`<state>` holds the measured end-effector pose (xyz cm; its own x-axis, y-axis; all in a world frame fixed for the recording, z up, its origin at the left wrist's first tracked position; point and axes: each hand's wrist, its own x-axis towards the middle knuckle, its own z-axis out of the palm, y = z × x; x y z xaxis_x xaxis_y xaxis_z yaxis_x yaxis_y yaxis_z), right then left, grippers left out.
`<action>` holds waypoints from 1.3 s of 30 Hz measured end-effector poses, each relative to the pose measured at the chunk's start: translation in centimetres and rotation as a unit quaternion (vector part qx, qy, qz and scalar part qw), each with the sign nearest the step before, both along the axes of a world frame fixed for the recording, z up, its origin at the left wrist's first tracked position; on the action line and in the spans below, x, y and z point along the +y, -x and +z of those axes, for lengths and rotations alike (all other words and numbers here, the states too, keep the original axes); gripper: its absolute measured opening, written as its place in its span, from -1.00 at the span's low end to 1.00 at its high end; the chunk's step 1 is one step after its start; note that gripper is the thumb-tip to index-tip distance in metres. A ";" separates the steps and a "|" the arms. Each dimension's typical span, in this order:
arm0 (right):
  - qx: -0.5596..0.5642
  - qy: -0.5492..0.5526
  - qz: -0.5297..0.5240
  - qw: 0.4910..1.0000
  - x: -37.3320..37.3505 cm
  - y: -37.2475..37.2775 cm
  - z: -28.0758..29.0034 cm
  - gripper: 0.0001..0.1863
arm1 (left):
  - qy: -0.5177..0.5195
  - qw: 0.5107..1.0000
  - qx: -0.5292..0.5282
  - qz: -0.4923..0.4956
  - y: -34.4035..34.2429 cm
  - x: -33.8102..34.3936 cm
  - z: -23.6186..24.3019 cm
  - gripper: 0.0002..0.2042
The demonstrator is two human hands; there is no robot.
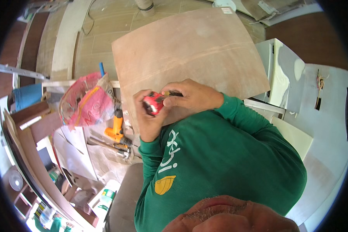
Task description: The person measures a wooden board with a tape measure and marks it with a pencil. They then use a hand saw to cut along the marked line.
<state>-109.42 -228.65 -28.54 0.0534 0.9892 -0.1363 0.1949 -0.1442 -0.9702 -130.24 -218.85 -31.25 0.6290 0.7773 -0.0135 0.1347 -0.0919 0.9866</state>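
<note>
My left hand [147,120] is wrapped round a red tape measure [154,105] with a pale face. My right hand [197,95] pinches a short, dark, pencil-like stick [176,93] with a yellowish end. Its fingertips meet the edge of the tape measure, so both hands are close together. Whether they also grip the end of the blade cannot be made out. Beneath both hands lies a large, light brown plywood sheet [189,50], reaching away from me. A white label [227,11] is stuck at its far edge.
On the left lie an orange power drill [117,127] and a hammer [121,151], beside a torn pink sack [87,102]. Long boards [67,42] rest on the tiled floor beyond. A white-and-grey panel [280,75] stands at the right, and wooden shelving [34,162] at the lower left.
</note>
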 end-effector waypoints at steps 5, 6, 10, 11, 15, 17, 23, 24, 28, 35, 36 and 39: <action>-0.016 0.000 -0.080 0.997 -2.4 -1.7 -0.9 -0.53 | 0.168 0.978 -0.055 -0.113 -2.8 -0.9 -0.3 -0.25; -0.030 -0.008 -0.083 0.996 -2.8 -2.2 -1.1 -0.53 | 0.184 0.974 -0.051 -0.123 -2.9 -0.7 -0.7 -0.25; -0.041 -0.024 -0.114 0.992 -4.3 -2.9 -2.5 -0.53 | 0.180 0.976 -0.013 -0.124 -3.7 -1.3 -1.0 -0.23; -0.038 -0.004 -0.105 0.994 -4.4 -3.1 -2.2 -0.54 | 0.162 0.980 0.001 -0.118 -3.9 -1.5 -1.0 -0.23; -0.006 0.014 -0.095 0.995 -4.4 -2.9 -2.4 -0.57 | -0.013 0.988 0.100 -0.117 -4.3 -1.7 -1.3 -0.32; -0.011 0.004 -0.098 0.995 -4.1 -2.4 -3.1 -0.58 | -0.107 0.982 0.103 -0.118 -4.6 -1.8 -1.8 -0.40; -0.071 0.033 -0.065 0.995 -3.6 -2.2 -2.6 -0.63 | -0.129 0.975 0.096 -0.153 -4.3 -1.3 -2.9 -0.53; -0.075 0.028 -0.070 0.994 -3.6 -2.1 -2.7 -0.63 | -0.105 0.977 0.101 -0.154 -4.1 -1.3 -2.9 -0.52; -0.077 0.018 -0.101 0.992 -4.6 -2.2 -3.0 -0.62 | -0.043 0.983 0.068 -0.162 -4.2 -1.1 -3.9 -0.49; -0.423 0.149 -0.373 0.812 -17.6 -17.3 -4.4 -0.50 | 0.070 0.997 -0.020 0.024 -0.4 -0.1 -4.5 -0.51; -0.410 0.220 -0.396 0.792 -20.9 -19.5 -4.1 -0.44 | 0.073 0.994 -0.037 0.066 0.6 0.8 -4.2 -0.53; -0.248 0.285 -0.392 0.838 -27.9 -21.0 -4.2 -0.35 | -0.082 0.983 0.096 0.131 5.6 5.6 -3.3 -0.53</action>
